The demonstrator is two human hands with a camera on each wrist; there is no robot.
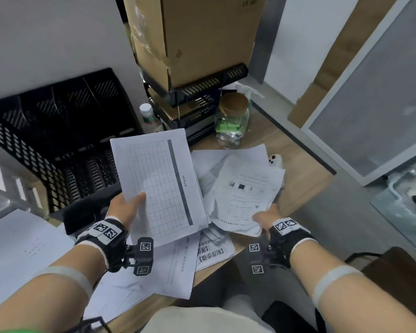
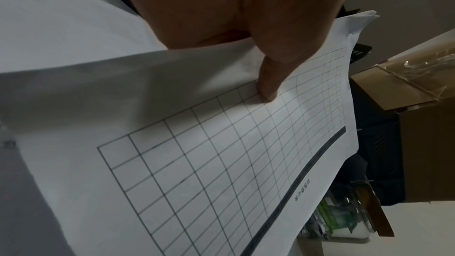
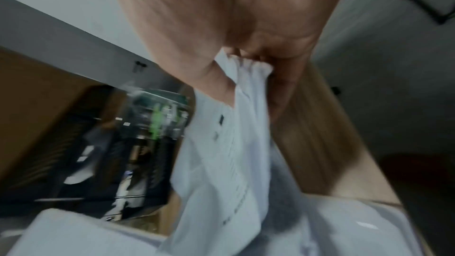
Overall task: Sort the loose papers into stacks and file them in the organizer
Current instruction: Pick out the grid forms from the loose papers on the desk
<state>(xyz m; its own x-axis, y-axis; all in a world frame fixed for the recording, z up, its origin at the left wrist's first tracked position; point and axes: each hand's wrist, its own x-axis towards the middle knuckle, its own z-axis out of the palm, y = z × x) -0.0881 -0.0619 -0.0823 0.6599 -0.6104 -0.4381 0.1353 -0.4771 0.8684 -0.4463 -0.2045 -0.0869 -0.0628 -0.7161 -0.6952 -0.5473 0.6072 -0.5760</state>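
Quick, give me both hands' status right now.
Left hand: holds the grid sheet, thumb on top, lifted off the pile.
Right hand: pinches the printed sheets at their near edge.

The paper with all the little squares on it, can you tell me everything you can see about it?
The white grid-printed paper is a thin bundle of sheets, not just one; the left wrist view shows a small staple near one corner. A table of thin lines covers its top sheet, with a dark grey bar and a short line of small print beside it. The left hand holds it lifted and tilted above the loose papers on the wooden desk, thumb pressed on top, fingers hidden beneath.
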